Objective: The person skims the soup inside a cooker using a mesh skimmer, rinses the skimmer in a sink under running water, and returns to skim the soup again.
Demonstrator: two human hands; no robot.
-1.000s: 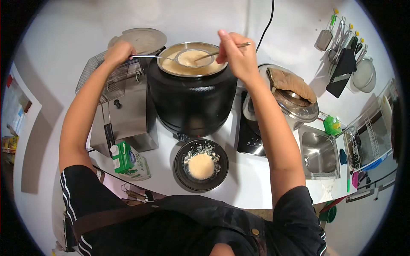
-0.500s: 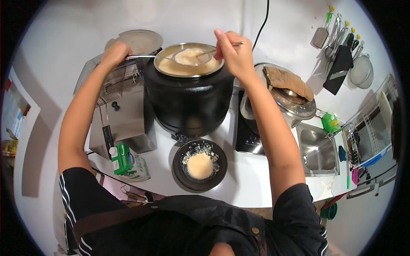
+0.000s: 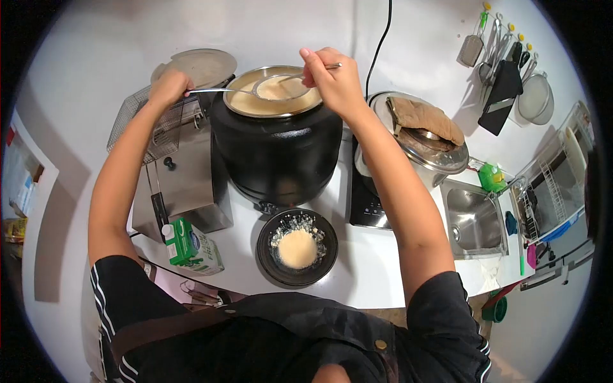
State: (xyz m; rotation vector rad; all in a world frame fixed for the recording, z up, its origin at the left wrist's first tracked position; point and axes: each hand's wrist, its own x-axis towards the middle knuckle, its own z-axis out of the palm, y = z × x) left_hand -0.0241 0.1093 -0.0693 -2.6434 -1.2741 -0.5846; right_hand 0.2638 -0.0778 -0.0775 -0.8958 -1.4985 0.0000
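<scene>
My left hand [image 3: 170,87] grips the long metal handle of a round strainer [image 3: 281,87], closed around it. The strainer sits over the mouth of a black soup kettle [image 3: 276,153] filled with creamy, pale soup [image 3: 239,102], and some of the soup lies in the strainer. In my right hand [image 3: 332,80] is a spoon [image 3: 291,77], pinched by its thin metal handle; its bowl end is down in the strainer and partly hidden. Below the kettle, a black bowl [image 3: 262,263] holds a smooth pale mound with crumbly white bits around it.
A green and white carton [image 3: 195,247] stands left of the bowl. Behind it are a steel fryer [image 3: 182,191] and a wire basket [image 3: 137,121]. On the right, a lidded pot [image 3: 440,159] rests on an induction cooker [image 3: 367,207], beside a sink [image 3: 476,217]. Utensils hang on the wall.
The strainer has shifted slightly left over the kettle, and my right hand with the spoon has moved left and a little lower. The view has also shifted slightly.
</scene>
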